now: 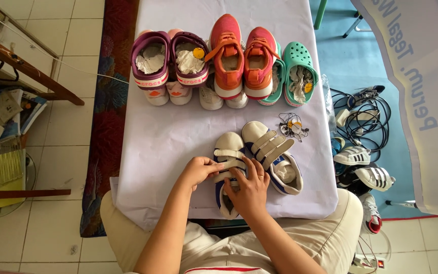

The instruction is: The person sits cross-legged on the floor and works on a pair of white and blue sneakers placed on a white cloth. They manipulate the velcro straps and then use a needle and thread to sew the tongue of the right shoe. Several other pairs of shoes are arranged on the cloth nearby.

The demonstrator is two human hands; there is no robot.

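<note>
Cream and navy, the strap sneaker [227, 175] lies at the near edge of the white-covered table [168, 132], its twin [275, 157] just beside it with straps loose. The left hand [197, 171] pinches a strap end between curled fingers, seemingly to pull it across, while the right hand [249, 190] lies spread over the shoe's middle, steadying it. Purple clogs [171, 63], orange sneakers [242, 58] and green clogs [295, 73] line the far edge.

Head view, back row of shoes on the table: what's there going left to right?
Purple clogs → orange sneakers → green clogs. White shoes are tucked beneath them, so their order is unclear.
</note>
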